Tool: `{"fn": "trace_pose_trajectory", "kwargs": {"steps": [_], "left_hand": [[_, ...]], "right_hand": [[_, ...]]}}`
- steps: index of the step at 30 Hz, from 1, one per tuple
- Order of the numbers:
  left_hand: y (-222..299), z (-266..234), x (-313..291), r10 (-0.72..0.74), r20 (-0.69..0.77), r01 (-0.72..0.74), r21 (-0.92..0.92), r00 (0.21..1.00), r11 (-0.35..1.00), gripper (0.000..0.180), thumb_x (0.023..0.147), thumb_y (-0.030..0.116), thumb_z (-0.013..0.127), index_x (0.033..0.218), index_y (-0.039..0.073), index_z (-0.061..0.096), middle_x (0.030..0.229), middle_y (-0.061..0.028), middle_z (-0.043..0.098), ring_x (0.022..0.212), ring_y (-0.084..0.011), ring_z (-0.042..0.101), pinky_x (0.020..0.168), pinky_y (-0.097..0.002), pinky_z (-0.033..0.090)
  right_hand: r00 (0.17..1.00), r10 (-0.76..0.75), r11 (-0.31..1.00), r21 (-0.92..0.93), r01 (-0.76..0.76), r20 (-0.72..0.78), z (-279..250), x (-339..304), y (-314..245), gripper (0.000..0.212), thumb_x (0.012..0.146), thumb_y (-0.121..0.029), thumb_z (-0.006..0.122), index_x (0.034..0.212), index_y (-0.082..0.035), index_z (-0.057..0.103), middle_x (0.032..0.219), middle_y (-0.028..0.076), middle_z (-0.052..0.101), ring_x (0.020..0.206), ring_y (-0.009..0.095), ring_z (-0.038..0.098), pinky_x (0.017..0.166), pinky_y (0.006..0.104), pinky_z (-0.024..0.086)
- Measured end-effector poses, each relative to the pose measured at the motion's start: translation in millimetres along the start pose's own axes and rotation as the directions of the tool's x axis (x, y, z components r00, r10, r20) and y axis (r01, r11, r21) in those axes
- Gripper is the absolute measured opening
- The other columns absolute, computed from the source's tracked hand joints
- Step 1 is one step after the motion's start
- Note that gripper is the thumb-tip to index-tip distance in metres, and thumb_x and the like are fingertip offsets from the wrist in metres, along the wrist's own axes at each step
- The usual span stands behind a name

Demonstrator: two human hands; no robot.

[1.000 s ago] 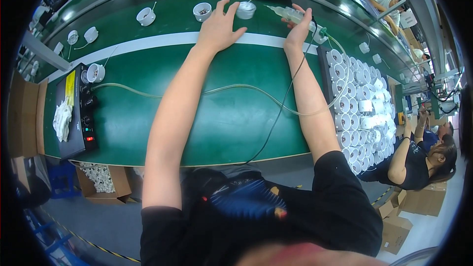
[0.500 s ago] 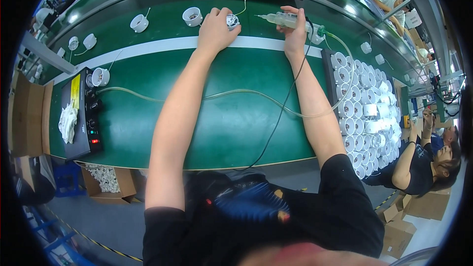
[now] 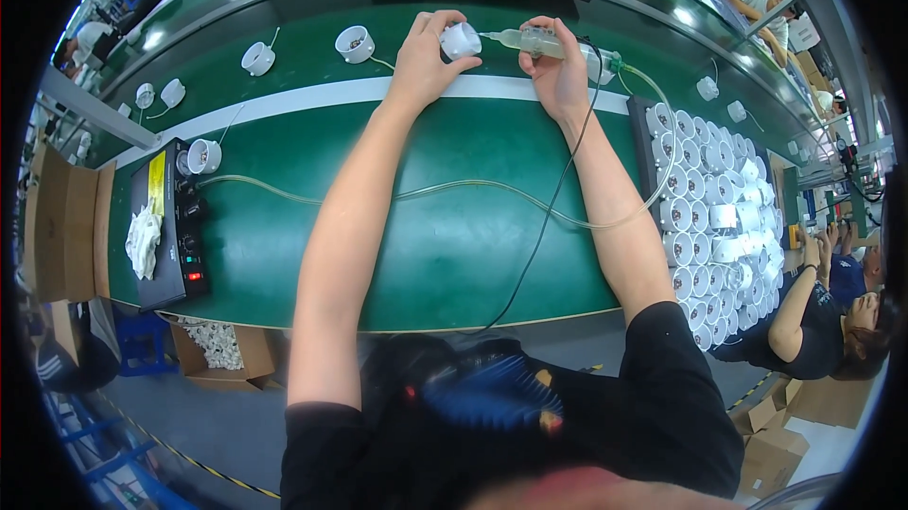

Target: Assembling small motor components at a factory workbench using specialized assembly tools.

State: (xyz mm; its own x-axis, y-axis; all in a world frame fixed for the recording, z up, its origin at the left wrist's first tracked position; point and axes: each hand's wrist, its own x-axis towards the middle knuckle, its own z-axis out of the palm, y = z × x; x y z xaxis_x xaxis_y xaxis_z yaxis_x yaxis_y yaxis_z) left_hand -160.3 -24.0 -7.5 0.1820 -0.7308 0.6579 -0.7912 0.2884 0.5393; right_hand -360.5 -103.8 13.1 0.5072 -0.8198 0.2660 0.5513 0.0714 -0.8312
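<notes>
Between the thumb and fingers of my left hand (image 3: 423, 61) is a white round plastic cup (image 3: 462, 41), tipped on its side with its mouth toward the right. My right hand (image 3: 560, 70) grips a translucent dispensing syringe (image 3: 535, 41). Its thin tip points left at the cup's mouth; whether they touch I cannot tell. A clear hose (image 3: 653, 85) leaves the syringe's rear end and loops down across the bench. Left of my left hand, another white cup (image 3: 355, 45) with a pale wire stands on the green belt.
A black control box (image 3: 165, 236) with a crumpled white cloth (image 3: 144, 241) stands at the bench's left end. Many white cups fill a tray (image 3: 643, 146) on the right. More wired cups, such as one (image 3: 257, 58), lie along the belt. A co-worker (image 3: 813, 321) sits at the far right.
My left hand has lifted and tipped the cup toward the syringe. My right hand has brought the syringe tip leftward to it. Cups on the belt have shifted slightly left.
</notes>
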Motion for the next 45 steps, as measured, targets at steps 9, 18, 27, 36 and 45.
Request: {"fn": "trace_pose_trajectory", "kwargs": {"steps": [9,18,27,36,45], "left_hand": [[1,-2,-3,-0.046,0.032,0.050,-0.135,0.998,0.990,0.058,0.068,0.004,0.086,0.117,0.011,0.055,0.114,-0.0110,0.059,0.105,-0.0326,0.063,0.091,-0.0413,0.053],[4,-1,-1,-0.049,0.055,0.055,-0.121,0.997,0.991,0.059,0.068,0.005,0.086,0.118,0.011,0.055,0.114,-0.0107,0.060,0.105,-0.0324,0.064,0.090,-0.0413,0.054],[-6,3,-4,-0.082,-0.241,0.162,0.331,0.967,0.930,0.062,0.074,0.013,0.083,0.129,0.014,0.055,0.127,-0.0121,0.054,0.122,-0.0357,0.050,0.103,-0.0454,0.046],[6,11,-11,0.115,-0.050,-0.094,0.303,0.992,0.948,0.064,0.080,0.028,0.082,0.137,0.016,0.056,0.131,-0.0129,0.054,0.117,-0.0387,0.054,0.098,-0.0454,0.048],[1,8,-5,-0.072,0.065,0.075,-0.053,0.995,0.996,0.056,0.078,0.027,0.086,0.128,0.014,0.066,0.125,-0.0130,0.061,0.113,-0.0334,0.060,0.094,-0.0426,0.052]], "right_hand": [[0.998,-0.009,0.979,-0.202,0.023,0.069,3,-2,7,0.027,0.102,-0.029,0.053,0.109,-0.004,0.062,0.099,0.008,0.063,0.070,0.015,0.055,0.064,0.0272,0.041],[0.997,-0.038,0.974,-0.222,0.050,0.060,2,0,6,0.025,0.099,-0.031,0.059,0.106,-0.007,0.065,0.092,0.005,0.066,0.067,0.012,0.060,0.060,0.0244,0.045],[0.841,-0.509,0.751,-0.573,0.329,-0.185,-6,1,6,0.041,0.105,-0.039,0.043,0.114,-0.004,0.063,0.104,0.010,0.063,0.086,0.019,0.061,0.077,0.0308,0.048],[0.894,-0.327,0.940,-0.203,0.274,-0.305,-6,6,8,0.057,0.105,-0.054,0.037,0.119,-0.004,0.063,0.111,0.013,0.061,0.106,0.027,0.058,0.091,0.0403,0.050],[0.988,-0.152,0.962,-0.232,0.143,-0.020,-16,4,4,0.054,0.105,-0.051,0.041,0.120,-0.003,0.061,0.109,0.013,0.061,0.083,0.023,0.060,0.078,0.0350,0.050]]}}
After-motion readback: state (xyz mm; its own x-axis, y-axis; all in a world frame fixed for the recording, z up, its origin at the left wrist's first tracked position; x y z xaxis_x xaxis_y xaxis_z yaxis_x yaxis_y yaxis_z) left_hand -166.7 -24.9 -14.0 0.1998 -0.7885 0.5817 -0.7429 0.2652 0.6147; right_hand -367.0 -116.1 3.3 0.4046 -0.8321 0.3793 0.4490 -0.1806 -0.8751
